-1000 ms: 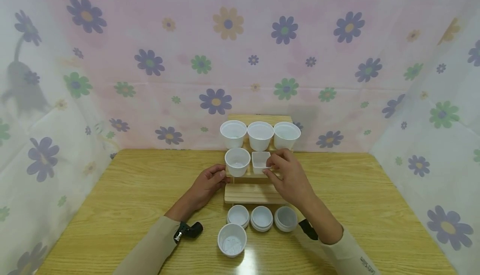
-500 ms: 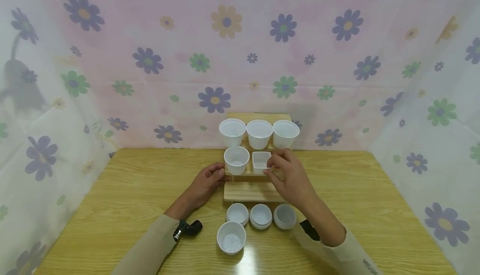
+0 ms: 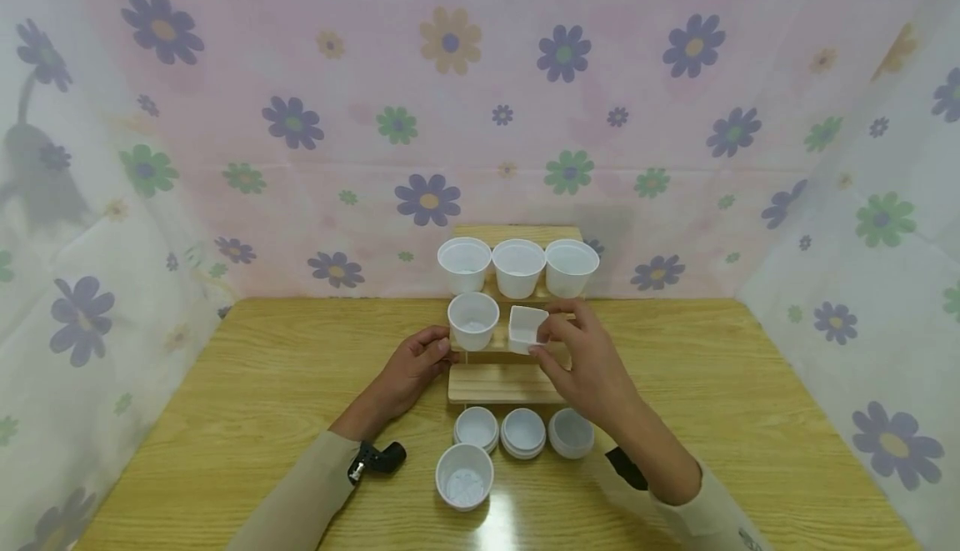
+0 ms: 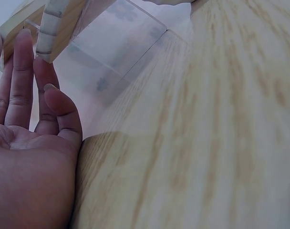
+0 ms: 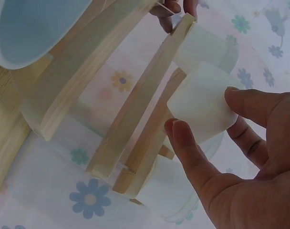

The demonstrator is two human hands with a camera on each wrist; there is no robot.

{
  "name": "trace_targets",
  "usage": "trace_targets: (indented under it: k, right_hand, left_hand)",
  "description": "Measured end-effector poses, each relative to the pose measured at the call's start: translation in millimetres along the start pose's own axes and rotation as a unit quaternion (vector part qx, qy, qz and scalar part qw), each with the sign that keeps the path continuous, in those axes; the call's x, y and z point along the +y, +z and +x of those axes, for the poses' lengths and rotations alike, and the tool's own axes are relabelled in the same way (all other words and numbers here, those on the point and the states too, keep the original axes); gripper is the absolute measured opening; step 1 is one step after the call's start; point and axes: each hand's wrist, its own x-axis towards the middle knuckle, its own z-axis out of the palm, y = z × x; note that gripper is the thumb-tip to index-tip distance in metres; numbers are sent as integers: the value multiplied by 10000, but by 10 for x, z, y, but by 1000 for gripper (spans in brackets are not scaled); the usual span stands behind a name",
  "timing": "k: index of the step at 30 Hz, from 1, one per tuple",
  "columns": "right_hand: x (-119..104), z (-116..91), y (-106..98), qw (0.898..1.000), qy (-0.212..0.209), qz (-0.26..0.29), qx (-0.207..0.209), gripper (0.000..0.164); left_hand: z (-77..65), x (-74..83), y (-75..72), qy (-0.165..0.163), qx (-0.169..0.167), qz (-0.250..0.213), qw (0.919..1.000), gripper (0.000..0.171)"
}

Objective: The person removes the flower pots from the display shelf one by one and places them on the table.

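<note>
- You are holding the small square white cup (image 3: 525, 325) at the middle step (image 3: 503, 339) of the wooden stand (image 3: 491, 383), and it is tilting; whether its base is touching the wood is not showing
- Your right hand (image 3: 583, 359) is pinching that cup by its side, the thumb and fingertips pressing on opposite faces
- A round white cup (image 3: 473, 322) is standing upright just to the left of it on the same step
- Your left hand (image 3: 415, 365) is touching the left end of that step with its fingers fairly straight and loose, the thumb lying near the index finger
- Higher up, three round cups (image 3: 519, 269) are standing side by side in a row
- Towards you, three short round tubs (image 3: 522, 433) are lining up in front of the stand's lowest visible step
- Nearest you, a wider cup (image 3: 464, 477) is sitting upright on the counter (image 3: 720, 418)
- Behind everything, a flowered cloth (image 3: 502, 151) is hanging
</note>
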Motion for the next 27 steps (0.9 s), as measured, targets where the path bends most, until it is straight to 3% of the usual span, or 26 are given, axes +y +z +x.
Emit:
trace_targets:
  k: [14,27]
  right_hand:
    - [-29,-165,-31,9995,-262,-46,-182,25]
    - [-70,-264,-95,9990,-196,86,-385,25]
  left_hand:
    - [11,-18,-17,30,7,10,10000,20]
    - [-3,-3,-3,34,16,-11,10000,20]
